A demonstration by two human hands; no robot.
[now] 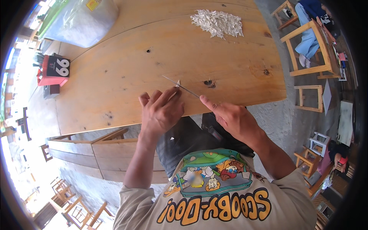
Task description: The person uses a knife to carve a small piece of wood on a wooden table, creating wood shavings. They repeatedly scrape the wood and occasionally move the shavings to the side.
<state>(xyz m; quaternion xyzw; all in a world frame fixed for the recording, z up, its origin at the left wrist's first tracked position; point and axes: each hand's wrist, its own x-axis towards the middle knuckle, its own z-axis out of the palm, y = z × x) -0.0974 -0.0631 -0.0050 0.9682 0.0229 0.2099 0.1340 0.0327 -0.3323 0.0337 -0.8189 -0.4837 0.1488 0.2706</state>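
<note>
My right hand (pixel 234 119) is closed on the handle of a knife (pixel 188 90); its thin blade slants away to the left, just above the wooden table (pixel 126 57). Beside the blade stands a small white folded piece, apparently paper (pixel 178 82). Fingertips of my left hand (pixel 161 109) press at that piece, with the other fingers bent and slightly apart. A heap of similar small white pieces (pixel 218 23) lies at the table's far right.
A large clear plastic bag or tub (pixel 82 23) stands far left. Nearer is a red and black utensil box (pixel 57 69). A wooden bench (pixel 96 157) sits below the table's near edge. On the right are wooden stools (pixel 310 97) and other people. A white scrap (pixel 172 138) rests on my trousers.
</note>
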